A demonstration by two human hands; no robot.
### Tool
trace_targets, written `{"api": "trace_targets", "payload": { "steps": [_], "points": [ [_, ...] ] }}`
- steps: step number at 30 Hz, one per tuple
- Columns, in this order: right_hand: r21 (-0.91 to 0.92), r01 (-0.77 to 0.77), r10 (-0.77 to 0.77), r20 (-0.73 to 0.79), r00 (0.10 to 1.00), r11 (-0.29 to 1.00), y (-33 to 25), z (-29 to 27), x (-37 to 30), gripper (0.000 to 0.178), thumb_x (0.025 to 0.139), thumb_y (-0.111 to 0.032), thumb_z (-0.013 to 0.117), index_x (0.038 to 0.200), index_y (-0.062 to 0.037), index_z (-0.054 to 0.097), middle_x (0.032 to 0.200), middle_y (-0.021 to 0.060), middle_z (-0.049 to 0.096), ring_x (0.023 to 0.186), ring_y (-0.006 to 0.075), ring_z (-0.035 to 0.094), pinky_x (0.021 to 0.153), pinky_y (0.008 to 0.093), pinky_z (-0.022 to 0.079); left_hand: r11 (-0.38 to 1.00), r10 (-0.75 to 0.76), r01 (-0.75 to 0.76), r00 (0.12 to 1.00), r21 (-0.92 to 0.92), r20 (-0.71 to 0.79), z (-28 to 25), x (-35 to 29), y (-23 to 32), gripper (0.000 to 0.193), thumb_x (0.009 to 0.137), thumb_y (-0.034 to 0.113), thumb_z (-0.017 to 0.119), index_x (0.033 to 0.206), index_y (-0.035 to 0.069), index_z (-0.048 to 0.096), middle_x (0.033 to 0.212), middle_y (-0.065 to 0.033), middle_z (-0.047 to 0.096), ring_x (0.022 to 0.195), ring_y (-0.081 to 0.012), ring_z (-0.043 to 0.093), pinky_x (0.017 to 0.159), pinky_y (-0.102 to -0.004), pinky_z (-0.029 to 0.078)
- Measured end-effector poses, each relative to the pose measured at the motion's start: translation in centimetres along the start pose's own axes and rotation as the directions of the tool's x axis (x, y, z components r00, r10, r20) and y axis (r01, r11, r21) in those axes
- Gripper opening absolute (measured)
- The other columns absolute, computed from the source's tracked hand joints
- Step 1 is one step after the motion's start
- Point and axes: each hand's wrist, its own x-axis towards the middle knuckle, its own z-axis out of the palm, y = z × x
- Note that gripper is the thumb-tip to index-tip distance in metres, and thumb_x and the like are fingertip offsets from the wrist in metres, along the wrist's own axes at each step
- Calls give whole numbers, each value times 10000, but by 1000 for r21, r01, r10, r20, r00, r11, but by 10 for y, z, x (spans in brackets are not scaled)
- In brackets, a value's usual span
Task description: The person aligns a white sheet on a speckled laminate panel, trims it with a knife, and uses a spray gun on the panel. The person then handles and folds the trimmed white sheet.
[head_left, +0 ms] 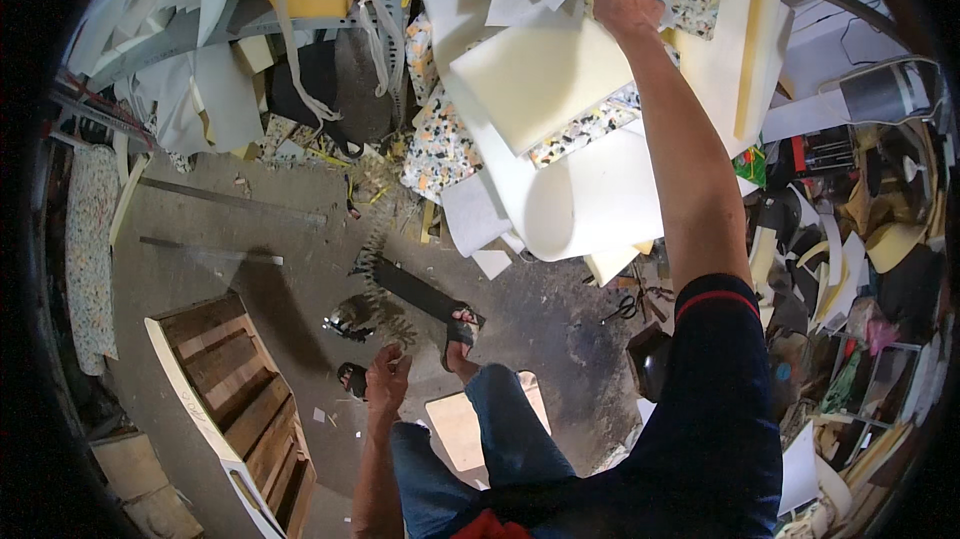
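My right arm stretches far forward over a heap of foam pieces. My right hand [627,1] is closed, its fingers bent down at the heap's far side beside a speckled foam block [697,1]. What lies under those fingers is hidden. Below that hand rests a thick cream foam slab [540,74], tilted on white foam sheets [600,194] and speckled foam [440,144]. My left hand [388,377] hangs low beside my left knee, fingers loosely bent and slightly apart, with nothing visible in it. Just beyond it are zigzag metal springs [376,264] on the floor.
A slatted wooden frame [235,399] stands at the left. A dark flat strip [415,291] lies near my foot, and scissors [626,307] lie further right. Foam scraps [835,274] and clutter crowd the right side. Metal strips [210,251] lie on the floor at left.
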Motion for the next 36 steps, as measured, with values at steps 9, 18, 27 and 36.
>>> {"api": "trace_targets", "payload": {
  "steps": [9,18,27,36],
  "points": [
    [474,429,-5,-666,746,769,45,-106,-81,270,861,-136,533,1042,7,672,970,214,674,925,368,647,832,450,495,834,-75,161,981,-528,181,-14,-4,20,438,970,351,609,1255,18,594,1214,-146,659,1046,-258,653,877,-394,518],
    [455,143,-283,256,924,879,114,-145,-463,473,788,-29,566,1257,27,541,1189,207,532,948,376,573,841,507,505,442,282,222,885,-869,370,12,92,166,739,993,638,357,1476,78,372,1478,-146,451,1354,-299,440,1119,-466,326],
    [441,9,-155,296,943,897,140,-99,-547,502,826,-44,572,1320,33,522,1308,275,556,1117,446,587,961,479,481,751,322,81,822,-655,470,48,120,282,898,913,660,543,1529,74,254,1523,-230,349,1415,-363,340,1146,-523,279],
    [842,94,-652,336,680,532,12,-95,-504,246,736,-107,760,950,-53,651,1388,202,525,1270,428,502,1036,513,438,745,189,391,654,-541,732,87,94,252,710,897,402,696,1408,-6,421,1226,-168,611,1083,-256,623,901,-444,536]
  ]
}}
